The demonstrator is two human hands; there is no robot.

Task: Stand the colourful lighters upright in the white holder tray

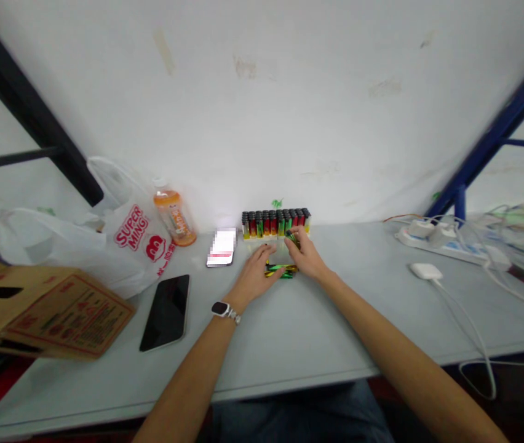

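Observation:
Rows of red, green and yellow lighters with black tops stand upright in a pale holder against the wall. Several more green and yellow lighters lie loose on the table in front of them. My right hand pinches a dark green lighter just in front of the rows. My left hand, with a watch on its wrist, rests palm down with fingers stretched out, its thumb by the left ends of the loose lighters.
On the left are a phone with its screen lit, a dark tablet, an orange drink bottle, a white plastic bag and a cardboard box. A power strip and a white charger with cables lie right.

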